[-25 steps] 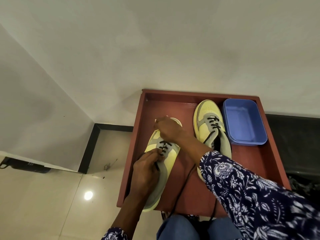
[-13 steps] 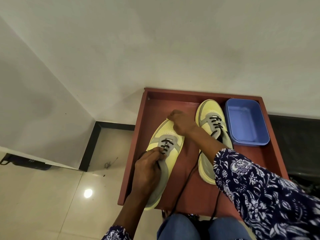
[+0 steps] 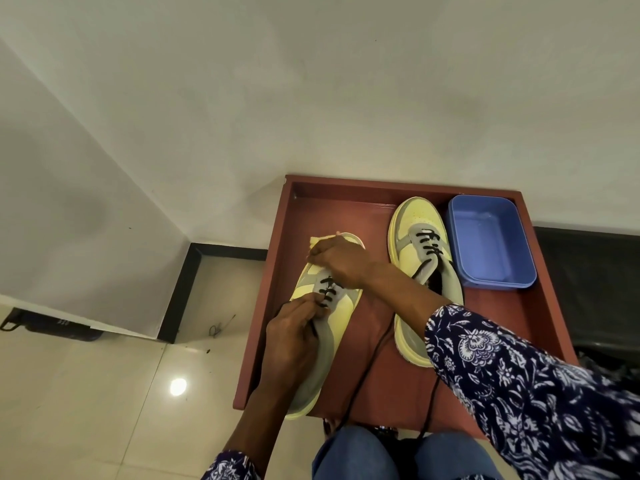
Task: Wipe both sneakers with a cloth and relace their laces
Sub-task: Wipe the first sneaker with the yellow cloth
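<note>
Two yellow-and-grey sneakers lie on a red-brown tray table (image 3: 374, 216). The left sneaker (image 3: 341, 310) is under both my hands. My left hand (image 3: 294, 337) grips its tongue and side near the black lace. My right hand (image 3: 341, 259) presses a pale yellow cloth (image 3: 317, 241) on the toe of that sneaker; only the cloth's corner shows. The right sneaker (image 3: 420, 251) stands apart, half laced, its loose black lace (image 3: 367, 372) trailing down across the tray toward my lap.
A blue plastic tub (image 3: 490, 242) sits at the tray's far right corner, beside the right sneaker. White walls stand behind and to the left. A tiled floor (image 3: 104, 393) lies to the left, and a black surface (image 3: 588, 271) lies to the right.
My right hand slid from the lace area to the right side of the toe, then back over the left sneaker's toe with the cloth. My left hand kept its grip.
</note>
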The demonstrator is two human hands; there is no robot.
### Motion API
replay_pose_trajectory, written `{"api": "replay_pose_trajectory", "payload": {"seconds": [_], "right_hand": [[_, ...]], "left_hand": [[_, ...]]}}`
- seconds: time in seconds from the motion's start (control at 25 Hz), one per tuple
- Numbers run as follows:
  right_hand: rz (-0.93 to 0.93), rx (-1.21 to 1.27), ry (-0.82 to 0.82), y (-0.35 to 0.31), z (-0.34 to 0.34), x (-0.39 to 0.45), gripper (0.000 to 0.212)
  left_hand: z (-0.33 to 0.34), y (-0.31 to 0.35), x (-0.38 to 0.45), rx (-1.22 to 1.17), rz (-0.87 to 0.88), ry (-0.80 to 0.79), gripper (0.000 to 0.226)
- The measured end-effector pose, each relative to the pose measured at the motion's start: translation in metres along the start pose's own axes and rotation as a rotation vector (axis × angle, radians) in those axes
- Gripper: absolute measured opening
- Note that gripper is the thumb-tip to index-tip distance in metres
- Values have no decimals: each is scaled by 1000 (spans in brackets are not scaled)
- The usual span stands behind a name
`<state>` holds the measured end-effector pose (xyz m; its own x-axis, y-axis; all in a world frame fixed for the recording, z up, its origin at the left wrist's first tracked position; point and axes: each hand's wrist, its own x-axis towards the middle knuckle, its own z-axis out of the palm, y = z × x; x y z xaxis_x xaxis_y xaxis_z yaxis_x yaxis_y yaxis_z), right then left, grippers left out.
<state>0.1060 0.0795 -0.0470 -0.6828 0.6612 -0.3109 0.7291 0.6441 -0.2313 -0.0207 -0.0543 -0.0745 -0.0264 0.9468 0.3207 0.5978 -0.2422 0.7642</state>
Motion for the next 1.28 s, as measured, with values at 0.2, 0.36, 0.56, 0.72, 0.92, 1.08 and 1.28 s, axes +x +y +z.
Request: {"api": "replay_pose_trajectory", "payload": {"seconds": [0.2,0.36,0.56,0.72,0.92,1.08,1.28], "right_hand": [[-130,16,-111,-12,-1,10,46],[-153,-28,-128,-9,-10,10,47],[17,-1,-33,15,-19,6,50],[3,51,-17,5,-11,9,47],[-226,44,-120,-20,-5,8,36],[-244,-12,-120,-8,-9,10,39],[-193,-39,-124,-1,-10,11,40]], "left_hand": [[0,-1,0,-54,-8,-3,27],[0,0,0,-56,-9,-2,28],[0,0,0,-55,-17,1,29],[-1,1,0,-59,-16,6,29],[-2,7,2,-63,-11,10,30],[-1,4,1,-60,-24,2,31],[0,2,1,-68,-21,10,32]]}}
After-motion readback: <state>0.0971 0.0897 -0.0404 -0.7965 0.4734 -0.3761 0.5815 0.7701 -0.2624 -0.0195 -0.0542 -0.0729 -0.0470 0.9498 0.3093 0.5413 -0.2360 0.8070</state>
